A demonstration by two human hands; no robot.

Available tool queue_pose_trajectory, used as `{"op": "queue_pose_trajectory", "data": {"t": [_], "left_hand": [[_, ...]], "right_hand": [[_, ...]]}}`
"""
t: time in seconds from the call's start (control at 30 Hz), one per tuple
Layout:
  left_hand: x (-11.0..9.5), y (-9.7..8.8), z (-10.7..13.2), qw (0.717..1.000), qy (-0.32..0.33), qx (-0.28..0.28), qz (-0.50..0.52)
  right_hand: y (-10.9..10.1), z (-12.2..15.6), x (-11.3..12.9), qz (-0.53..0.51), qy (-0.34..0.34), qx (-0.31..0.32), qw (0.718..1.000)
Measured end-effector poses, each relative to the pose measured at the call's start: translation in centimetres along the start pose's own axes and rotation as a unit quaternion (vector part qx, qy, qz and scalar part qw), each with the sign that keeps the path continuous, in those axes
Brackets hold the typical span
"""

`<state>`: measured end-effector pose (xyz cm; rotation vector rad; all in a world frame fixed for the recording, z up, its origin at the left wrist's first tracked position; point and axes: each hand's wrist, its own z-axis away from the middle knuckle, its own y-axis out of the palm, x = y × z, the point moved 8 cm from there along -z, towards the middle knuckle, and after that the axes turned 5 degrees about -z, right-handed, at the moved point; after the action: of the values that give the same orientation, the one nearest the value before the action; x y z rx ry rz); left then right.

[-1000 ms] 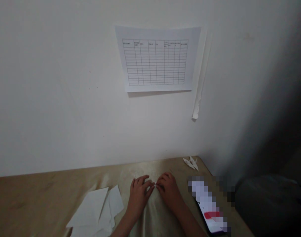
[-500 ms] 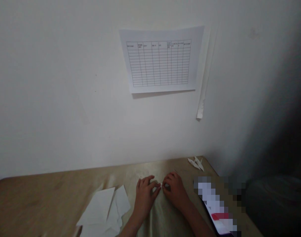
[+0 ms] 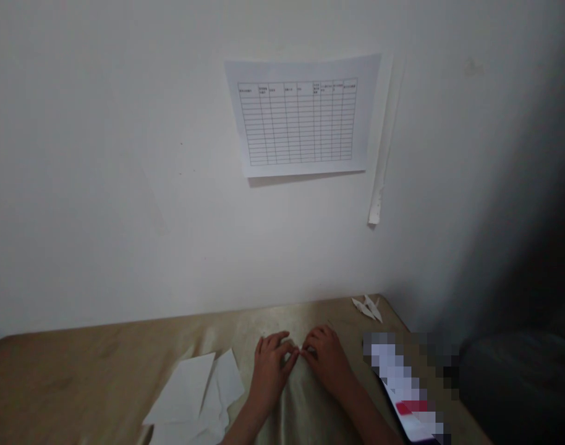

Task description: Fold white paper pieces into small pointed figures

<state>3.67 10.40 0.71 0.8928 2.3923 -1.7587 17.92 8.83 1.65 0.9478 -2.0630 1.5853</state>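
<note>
My left hand (image 3: pixel 271 371) and my right hand (image 3: pixel 326 361) rest side by side on the tan table (image 3: pixel 78 371), fingertips meeting at the middle. Both have their fingers curled and pressed together on a very small white piece (image 3: pixel 301 353), barely visible between them. Loose white paper sheets (image 3: pixel 194 392) lie just left of my left hand. A phone (image 3: pixel 410 395) with a lit, blurred screen lies to the right of my right hand.
Small folded white paper shapes (image 3: pixel 368 307) sit at the table's far right corner by the wall. A printed grid sheet (image 3: pixel 301 117) and a white strip (image 3: pixel 382 167) hang on the wall. A dark rounded object (image 3: pixel 518 383) stands right of the table.
The view has shifted slightly, so everything sits a little further right than a second ago. My hands stay together on the small piece, fingers shifting slightly.
</note>
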Motion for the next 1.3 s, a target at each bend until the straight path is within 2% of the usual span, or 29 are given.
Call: {"op": "queue_pose_trajectory", "data": {"t": [0.5, 0.9, 1.3], "left_hand": [[0.6, 0.2, 0.0, 1.000, -0.004, -0.021, 0.009], [0.8, -0.2, -0.2, 0.999, -0.024, -0.020, 0.031], [0.4, -0.1, -0.2, 1.000, -0.001, -0.004, 0.003]], "right_hand": [[0.3, 0.2, 0.8, 0.056, -0.010, -0.003, 0.998], [0.7, -0.1, -0.8, 0.007, 0.042, -0.014, 0.999], [0.5, -0.1, -0.8, -0.019, 0.026, -0.005, 0.999]]}}
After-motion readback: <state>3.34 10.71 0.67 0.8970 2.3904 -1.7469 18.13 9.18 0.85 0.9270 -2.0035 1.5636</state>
